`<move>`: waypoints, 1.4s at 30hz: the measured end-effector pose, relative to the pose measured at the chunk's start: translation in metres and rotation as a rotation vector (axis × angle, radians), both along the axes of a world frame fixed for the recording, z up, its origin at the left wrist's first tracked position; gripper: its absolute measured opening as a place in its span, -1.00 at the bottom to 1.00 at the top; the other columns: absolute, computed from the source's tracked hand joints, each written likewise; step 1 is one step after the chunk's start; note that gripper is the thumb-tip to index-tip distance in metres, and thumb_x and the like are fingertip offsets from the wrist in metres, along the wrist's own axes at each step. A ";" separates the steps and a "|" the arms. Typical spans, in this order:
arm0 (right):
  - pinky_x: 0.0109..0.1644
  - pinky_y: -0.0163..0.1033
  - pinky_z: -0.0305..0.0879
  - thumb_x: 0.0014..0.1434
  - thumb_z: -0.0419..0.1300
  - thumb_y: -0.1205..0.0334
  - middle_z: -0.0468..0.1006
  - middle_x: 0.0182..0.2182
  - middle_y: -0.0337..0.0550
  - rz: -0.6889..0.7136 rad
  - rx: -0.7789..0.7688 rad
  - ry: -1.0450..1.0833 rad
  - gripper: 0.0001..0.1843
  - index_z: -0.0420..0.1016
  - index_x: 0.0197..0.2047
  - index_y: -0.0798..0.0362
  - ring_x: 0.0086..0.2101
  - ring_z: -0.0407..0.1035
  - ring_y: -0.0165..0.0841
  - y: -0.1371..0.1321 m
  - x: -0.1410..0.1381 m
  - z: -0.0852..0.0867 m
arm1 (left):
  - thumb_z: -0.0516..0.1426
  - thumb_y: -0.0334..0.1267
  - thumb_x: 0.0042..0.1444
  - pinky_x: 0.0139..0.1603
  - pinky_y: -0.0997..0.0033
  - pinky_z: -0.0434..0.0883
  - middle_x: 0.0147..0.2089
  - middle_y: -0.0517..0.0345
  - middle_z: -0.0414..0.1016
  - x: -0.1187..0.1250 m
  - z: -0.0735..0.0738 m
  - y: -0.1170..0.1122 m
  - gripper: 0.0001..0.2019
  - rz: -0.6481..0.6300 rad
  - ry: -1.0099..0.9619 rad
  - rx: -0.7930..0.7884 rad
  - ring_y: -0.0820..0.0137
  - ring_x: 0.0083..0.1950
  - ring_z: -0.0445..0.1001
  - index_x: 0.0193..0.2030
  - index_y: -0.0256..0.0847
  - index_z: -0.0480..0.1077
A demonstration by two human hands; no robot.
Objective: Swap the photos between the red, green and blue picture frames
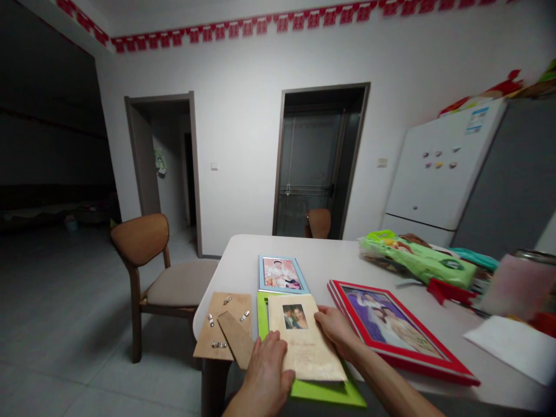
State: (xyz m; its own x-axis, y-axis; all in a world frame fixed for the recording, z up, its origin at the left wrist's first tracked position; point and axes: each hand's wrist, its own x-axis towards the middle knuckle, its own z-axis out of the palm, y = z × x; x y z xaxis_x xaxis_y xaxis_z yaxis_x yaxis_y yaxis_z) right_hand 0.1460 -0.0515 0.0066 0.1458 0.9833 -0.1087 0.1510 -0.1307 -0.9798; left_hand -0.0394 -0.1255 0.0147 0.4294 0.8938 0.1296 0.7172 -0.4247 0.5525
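A cream paper sheet with a small photo [304,341] lies on top of a lime-green picture frame [324,391] at the near edge of the white table [330,255]. My left hand [267,370] rests flat on the sheet's left side, fingers stretched out. My right hand [336,330] touches the sheet's right edge, fingers loosely spread. A brown frame backing board with metal clips and a stand [226,333] lies just left of the green frame.
A light-blue framed photo [282,274] lies behind the green frame. A red framed photo [399,333] lies to the right. Green packets [417,260], a pink box [519,286] and white paper [515,347] crowd the right side. A wooden chair [152,260] stands left; a fridge [443,174] behind.
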 end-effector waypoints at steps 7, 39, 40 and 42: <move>-0.53 -0.37 0.26 -0.17 -0.11 0.37 0.54 -0.55 -0.10 0.032 0.001 -0.086 -0.55 0.38 -0.19 0.20 -0.55 0.41 -0.36 -0.001 -0.001 0.001 | -0.01 -0.31 -0.07 0.21 0.21 -0.19 0.21 -0.08 -0.04 -0.002 0.005 -0.002 -0.48 -0.016 0.036 -0.058 0.31 0.23 -0.13 0.09 -0.40 0.09; -0.12 -0.24 0.07 0.04 -0.02 0.13 0.39 -0.22 -0.02 0.226 0.459 -0.940 -0.64 0.35 -0.12 0.08 -0.19 0.23 -0.27 -0.043 -0.075 0.011 | 0.12 -0.30 -0.26 0.16 0.10 -0.11 0.23 -0.04 -0.09 -0.091 -0.006 0.011 -0.28 0.267 0.255 0.012 0.20 0.23 -0.16 0.14 -0.27 0.02; -0.14 -0.22 0.07 0.03 -0.01 0.10 0.41 -0.26 -0.04 0.283 0.472 -0.933 -0.64 0.35 -0.13 0.05 -0.21 0.22 -0.26 -0.047 -0.091 0.013 | 0.10 -0.34 -0.25 0.16 0.11 -0.09 0.22 -0.05 -0.07 -0.102 -0.011 0.015 -0.30 0.338 0.285 0.037 0.21 0.23 -0.14 0.13 -0.28 0.03; -0.15 -0.16 0.06 -0.03 0.03 0.03 0.42 -0.30 -0.05 0.350 0.463 -0.965 -0.61 0.36 -0.16 0.03 -0.22 0.21 -0.22 -0.052 -0.121 0.014 | 0.06 -0.39 -0.20 0.16 0.23 -0.03 0.20 -0.06 0.01 -0.116 -0.022 0.022 -0.39 0.372 0.311 0.089 0.26 0.21 -0.06 0.09 -0.33 0.10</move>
